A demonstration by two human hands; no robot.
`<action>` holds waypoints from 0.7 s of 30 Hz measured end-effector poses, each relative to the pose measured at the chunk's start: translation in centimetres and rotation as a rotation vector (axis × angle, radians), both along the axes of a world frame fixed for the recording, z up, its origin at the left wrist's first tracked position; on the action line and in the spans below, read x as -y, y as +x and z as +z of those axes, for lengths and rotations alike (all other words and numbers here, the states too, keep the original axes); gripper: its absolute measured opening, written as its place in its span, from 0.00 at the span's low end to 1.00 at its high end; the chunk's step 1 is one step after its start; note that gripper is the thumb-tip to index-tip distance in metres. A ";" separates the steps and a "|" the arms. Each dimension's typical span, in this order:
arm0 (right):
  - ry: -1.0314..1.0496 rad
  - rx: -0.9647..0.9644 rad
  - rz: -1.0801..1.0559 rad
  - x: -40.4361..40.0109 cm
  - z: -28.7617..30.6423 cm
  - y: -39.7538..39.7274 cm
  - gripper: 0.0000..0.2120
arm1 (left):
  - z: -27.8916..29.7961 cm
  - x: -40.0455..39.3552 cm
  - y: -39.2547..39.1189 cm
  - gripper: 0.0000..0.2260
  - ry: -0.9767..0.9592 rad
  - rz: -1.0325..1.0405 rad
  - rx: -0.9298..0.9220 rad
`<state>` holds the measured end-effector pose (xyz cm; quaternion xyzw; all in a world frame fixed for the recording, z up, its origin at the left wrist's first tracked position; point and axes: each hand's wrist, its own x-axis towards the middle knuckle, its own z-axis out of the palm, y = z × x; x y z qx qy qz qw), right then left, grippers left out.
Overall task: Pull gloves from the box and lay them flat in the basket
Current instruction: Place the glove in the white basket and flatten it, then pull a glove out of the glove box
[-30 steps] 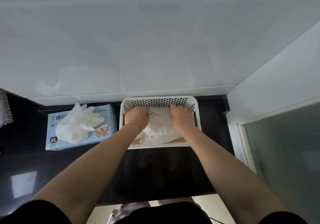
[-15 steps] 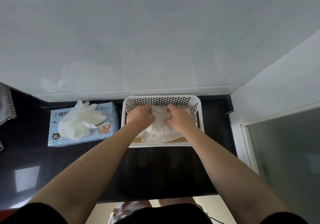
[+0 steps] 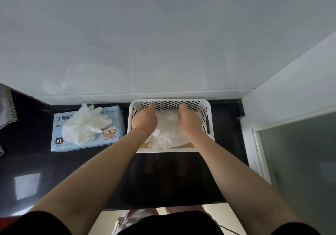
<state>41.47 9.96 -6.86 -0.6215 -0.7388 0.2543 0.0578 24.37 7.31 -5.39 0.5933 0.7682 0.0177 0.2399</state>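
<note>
My left hand (image 3: 144,121) and right hand (image 3: 189,123) press with loose fingers on the white gloves (image 3: 168,131) inside the basket (image 3: 206,105); the glove box (image 3: 85,127) sits just left of the basket.

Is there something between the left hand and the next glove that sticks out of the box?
Nothing visible. The glove stands free out of the box, just left of the basket. Only the basket's left wall lies between; the left hand must lift over it.
</note>
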 end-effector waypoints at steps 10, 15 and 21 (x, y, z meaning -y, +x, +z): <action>-0.273 0.290 0.159 1.7 0.8 -0.2 0.25 | 1.1 1.2 0.7 0.17 -0.338 -0.403 -0.342; -0.144 0.202 0.030 1.7 3.6 -1.9 0.17 | 4.1 0.8 -0.1 0.10 -0.199 -0.313 -0.133; 0.103 -0.098 0.084 2.8 9.2 -10.9 0.04 | 8.4 2.7 -7.3 0.08 0.230 -0.039 -0.020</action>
